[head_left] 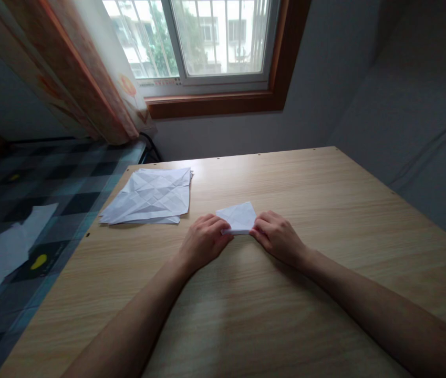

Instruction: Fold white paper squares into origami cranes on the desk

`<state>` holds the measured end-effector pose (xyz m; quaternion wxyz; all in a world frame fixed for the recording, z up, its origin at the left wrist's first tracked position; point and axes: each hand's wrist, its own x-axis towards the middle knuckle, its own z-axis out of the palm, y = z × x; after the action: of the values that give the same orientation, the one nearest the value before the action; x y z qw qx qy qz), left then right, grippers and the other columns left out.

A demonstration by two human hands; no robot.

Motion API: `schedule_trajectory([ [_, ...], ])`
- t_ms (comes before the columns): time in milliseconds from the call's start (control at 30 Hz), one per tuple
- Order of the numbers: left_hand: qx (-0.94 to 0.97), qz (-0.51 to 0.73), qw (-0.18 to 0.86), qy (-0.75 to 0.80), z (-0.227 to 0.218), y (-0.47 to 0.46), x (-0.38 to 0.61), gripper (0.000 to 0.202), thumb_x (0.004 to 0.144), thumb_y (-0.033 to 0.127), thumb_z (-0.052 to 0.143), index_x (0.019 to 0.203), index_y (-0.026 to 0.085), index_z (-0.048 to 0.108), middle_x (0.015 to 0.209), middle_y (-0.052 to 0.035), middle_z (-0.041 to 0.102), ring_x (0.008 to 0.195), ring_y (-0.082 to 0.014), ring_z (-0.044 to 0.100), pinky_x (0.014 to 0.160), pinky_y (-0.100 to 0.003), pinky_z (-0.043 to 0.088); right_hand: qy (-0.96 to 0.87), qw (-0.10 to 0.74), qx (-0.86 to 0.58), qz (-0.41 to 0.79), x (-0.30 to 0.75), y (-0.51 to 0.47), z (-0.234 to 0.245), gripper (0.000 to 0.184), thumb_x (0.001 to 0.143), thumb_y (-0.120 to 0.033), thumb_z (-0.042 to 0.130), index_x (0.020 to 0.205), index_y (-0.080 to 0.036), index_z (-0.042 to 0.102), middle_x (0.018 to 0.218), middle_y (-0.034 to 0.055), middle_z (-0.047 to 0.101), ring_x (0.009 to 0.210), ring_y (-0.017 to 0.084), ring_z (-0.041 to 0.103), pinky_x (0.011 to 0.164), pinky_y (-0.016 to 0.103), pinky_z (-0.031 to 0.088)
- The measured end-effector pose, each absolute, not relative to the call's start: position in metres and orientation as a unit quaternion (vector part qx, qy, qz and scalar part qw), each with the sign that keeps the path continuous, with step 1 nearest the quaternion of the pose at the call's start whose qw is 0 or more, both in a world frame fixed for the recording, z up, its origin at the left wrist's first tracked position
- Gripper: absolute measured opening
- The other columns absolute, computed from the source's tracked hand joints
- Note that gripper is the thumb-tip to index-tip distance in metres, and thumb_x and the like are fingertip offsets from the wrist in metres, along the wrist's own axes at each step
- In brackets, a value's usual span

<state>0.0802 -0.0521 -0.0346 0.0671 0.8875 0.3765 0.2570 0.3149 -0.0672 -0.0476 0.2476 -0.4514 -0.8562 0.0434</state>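
On the table [325,194], the left hand [205,239] and right hand [280,235] pinched the folded paper [239,216] at its near corners; even pressure seemed necessary for a straight crease.

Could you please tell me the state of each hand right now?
Left hand: closed, holding the left end of the folded paper.
Right hand: closed, holding its right end.

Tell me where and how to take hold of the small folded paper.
Best grip the folded paper at both ends of its near edge, coming from left and right, as the left hand and right hand do. That edge looks straight and narrow, giving two ends to pinch, while the far side slants to a corner.
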Motion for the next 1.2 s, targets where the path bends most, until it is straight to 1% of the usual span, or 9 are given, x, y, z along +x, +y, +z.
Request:
schedule_trajectory([
  [167,0.861,0.273,0.093,0.418,-0.033,-0.049,0.082,0.024,0.092,0.027,0.052,0.071,0.019,0.058,0.072,-0.0035,0.062,0.075,-0.0179,0.056,0.070,-0.030,0.046,-0.839,0.213,-0.496,0.066,0.312,-0.069,-0.046,0.019,0.094,-0.027,0.053,0.078,-0.018,0.059,0.084,0.0061,0.062,0.081,0.020,0.055,0.075,0.030,0.041],
  [300,0.859,0.224,0.044,0.458,-0.033,-0.050,0.085,0.028,0.094,0.029,0.049,0.068,0.018,0.057,0.077,-0.0053,0.060,0.078,-0.0195,0.053,0.072,-0.032,0.045,-0.829,0.205,-0.514,0.078,0.309,-0.070,-0.046,0.019,0.094,-0.029,0.054,0.080,-0.018,0.060,0.085,0.0058,0.062,0.082,0.020,0.055,0.076,0.030,0.040],
  [433,0.858,0.203,-0.027,0.470,-0.036,-0.052,0.086,0.014,0.090,0.029,0.057,0.088,0.016,0.063,0.090,-0.0082,0.062,0.086,-0.0234,0.053,0.077,-0.037,0.046,-0.815,0.228,-0.526,0.090,0.309,-0.069,-0.048,0.009,0.091,-0.026,0.059,0.094,-0.018,0.062,0.089,0.0055,0.063,0.082,0.019,0.056,0.077,0.030,0.041],
  [500,0.867,0.222,-0.055,0.443,-0.037,-0.054,0.086,0.016,0.089,0.025,0.058,0.102,0.016,0.063,0.099,-0.0093,0.062,0.091,-0.0236,0.053,0.081,-0.037,0.045,-0.818,0.232,-0.518,0.097,0.310,-0.069,-0.048,0.009,0.092,-0.023,0.056,0.098,-0.019,0.063,0.093,0.0056,0.064,0.085,0.019,0.057,0.079,0.030,0.041],
  [600,0.907,0.218,-0.074,0.353,-0.037,-0.057,0.086,0.015,0.092,0.021,0.053,0.101,0.021,0.065,0.099,-0.0060,0.064,0.090,-0.0207,0.054,0.080,-0.034,0.043,-0.828,0.221,-0.507,0.090,0.310,-0.069,-0.048,0.014,0.095,-0.021,0.051,0.094,-0.020,0.065,0.094,0.0059,0.064,0.088,0.020,0.057,0.080,0.030,0.041],
  [733,0.942,0.170,-0.052,0.283,-0.034,-0.060,0.088,0.016,0.093,0.021,0.051,0.094,0.022,0.066,0.090,-0.0032,0.066,0.084,-0.0184,0.055,0.077,-0.032,0.043,-0.834,0.220,-0.503,0.066,0.310,-0.071,-0.047,0.015,0.094,-0.022,0.051,0.091,-0.018,0.066,0.091,0.0068,0.064,0.087,0.021,0.056,0.080,0.031,0.042],
  [933,0.892,0.243,0.028,0.379,-0.039,-0.054,0.085,0.028,0.090,0.021,0.054,0.118,0.018,0.060,0.110,-0.0087,0.066,0.099,-0.0221,0.057,0.090,-0.037,0.048,-0.835,0.242,-0.488,0.077,0.312,-0.072,-0.047,0.013,0.086,-0.027,0.065,0.093,-0.016,0.065,0.093,0.0079,0.063,0.091,0.024,0.053,0.083,0.034,0.042],
  [1067,0.878,0.249,0.062,0.403,-0.043,-0.049,0.083,0.025,0.090,0.022,0.055,0.114,0.019,0.063,0.110,-0.0079,0.068,0.100,-0.0238,0.057,0.091,-0.040,0.049,-0.826,0.234,-0.504,0.094,0.312,-0.071,-0.046,0.009,0.090,-0.025,0.059,0.087,-0.017,0.063,0.092,0.0072,0.062,0.089,0.022,0.053,0.082,0.034,0.042],
  [1200,0.849,0.277,0.101,0.438,-0.044,-0.048,0.083,0.044,0.086,0.020,0.061,0.129,0.018,0.053,0.102,-0.0075,0.067,0.094,-0.0217,0.059,0.087,-0.038,0.051,-0.818,0.216,-0.526,0.091,0.309,-0.069,-0.047,0.014,0.094,-0.024,0.052,0.083,-0.017,0.059,0.090,0.0078,0.061,0.086,0.022,0.054,0.080,0.033,0.043],
])
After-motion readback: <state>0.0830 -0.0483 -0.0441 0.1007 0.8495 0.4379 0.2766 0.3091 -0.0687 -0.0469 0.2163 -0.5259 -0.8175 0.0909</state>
